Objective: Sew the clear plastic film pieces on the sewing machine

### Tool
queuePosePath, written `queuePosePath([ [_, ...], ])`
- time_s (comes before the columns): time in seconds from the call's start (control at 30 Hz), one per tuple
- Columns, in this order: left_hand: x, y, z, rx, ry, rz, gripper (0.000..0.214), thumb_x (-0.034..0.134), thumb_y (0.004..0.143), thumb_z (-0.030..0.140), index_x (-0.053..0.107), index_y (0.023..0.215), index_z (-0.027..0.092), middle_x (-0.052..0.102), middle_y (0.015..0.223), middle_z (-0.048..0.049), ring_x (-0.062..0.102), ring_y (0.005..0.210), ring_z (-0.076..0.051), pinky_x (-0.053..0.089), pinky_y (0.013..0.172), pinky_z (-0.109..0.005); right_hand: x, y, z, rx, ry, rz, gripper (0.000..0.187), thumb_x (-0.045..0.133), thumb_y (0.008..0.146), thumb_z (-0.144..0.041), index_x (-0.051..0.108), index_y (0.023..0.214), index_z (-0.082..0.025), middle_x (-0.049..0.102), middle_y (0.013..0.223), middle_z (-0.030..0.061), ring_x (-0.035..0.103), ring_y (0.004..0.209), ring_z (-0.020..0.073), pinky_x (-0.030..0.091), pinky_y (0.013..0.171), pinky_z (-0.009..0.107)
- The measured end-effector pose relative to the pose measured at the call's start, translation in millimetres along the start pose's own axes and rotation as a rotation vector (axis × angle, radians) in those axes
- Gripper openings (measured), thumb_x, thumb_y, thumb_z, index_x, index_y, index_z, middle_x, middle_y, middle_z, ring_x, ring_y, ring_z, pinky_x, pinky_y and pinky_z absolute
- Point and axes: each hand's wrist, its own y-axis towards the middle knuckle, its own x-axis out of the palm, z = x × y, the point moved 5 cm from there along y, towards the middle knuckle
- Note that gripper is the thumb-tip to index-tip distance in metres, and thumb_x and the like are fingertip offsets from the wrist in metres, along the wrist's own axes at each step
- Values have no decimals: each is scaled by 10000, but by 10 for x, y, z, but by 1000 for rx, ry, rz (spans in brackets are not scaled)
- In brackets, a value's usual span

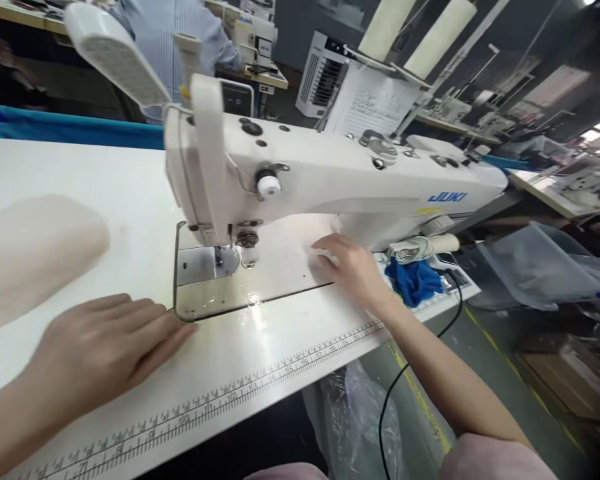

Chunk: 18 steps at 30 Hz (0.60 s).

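Observation:
A white sewing machine (320, 167) stands across the table, its needle area (223, 257) over a metal plate. My left hand (113, 340) lies palm down on the white tabletop (250, 363), fingers stretched out, their tips at the near left corner of the machine bed (230, 297). Under the machine's arm, my right hand (350, 267) reaches over the right part of the bed with bent fingers and a small gap between thumb and forefinger. Nothing shows in either hand. A pale pinkish oval patch (40, 247) is on the tabletop at left; I cannot tell whether it is cloth or a reflection.
A ruler strip (240, 393) runs along the table's front edge. Blue cloth (414, 280) and a rolled bundle (423, 248) lie right of the machine. A black cable (405, 367) hangs down. Beyond stand thread cones (443, 40), a plastic bin (535, 267) and a person in a striped shirt (165, 40).

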Motion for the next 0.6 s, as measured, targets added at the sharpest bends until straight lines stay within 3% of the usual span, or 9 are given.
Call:
queuePosePath([
  [0.07, 206, 187, 250, 154, 33, -69, 328, 498, 945, 281, 629, 646, 249, 603, 536, 44, 568, 452, -137, 429, 427, -313, -24, 32, 163, 54, 41, -62, 317, 507, 818, -80, 648, 1078, -193, 690, 1115, 62, 663, 941, 200, 508, 686, 288],
  [0.2, 470, 373, 474, 253, -6, -55, 310, 555, 932, 244, 591, 626, 204, 600, 544, 33, 575, 478, -132, 435, 470, -296, 76, 78, 70, -102, -1, -168, 312, 552, 821, -123, 651, 1093, -238, 671, 1159, 28, 613, 1041, 209, 474, 728, 290],
  [0.33, 589, 343, 505, 259, -40, -33, 272, 577, 923, 211, 587, 652, 190, 620, 563, 36, 589, 502, -122, 438, 491, -277, 169, 143, 6, -118, -121, -123, 215, 486, 919, -185, 693, 887, -237, 711, 923, 22, 614, 915, 199, 415, 656, 294],
  [0.47, 614, 291, 444, 193, -56, -10, 248, 563, 933, 203, 601, 688, 194, 634, 584, 39, 591, 513, -115, 444, 512, -271, 123, 196, 102, 27, -96, -64, 269, 417, 947, -233, 685, 935, -230, 686, 853, 41, 609, 741, 170, 344, 554, 278],
  [0.6, 621, 288, 423, 183, -67, -8, 251, 565, 930, 200, 606, 683, 182, 632, 584, 30, 581, 506, -119, 431, 504, -274, 135, 204, 46, -103, 0, -182, 275, 503, 838, -192, 659, 1059, -240, 695, 1048, 35, 613, 974, 210, 396, 619, 283],
])
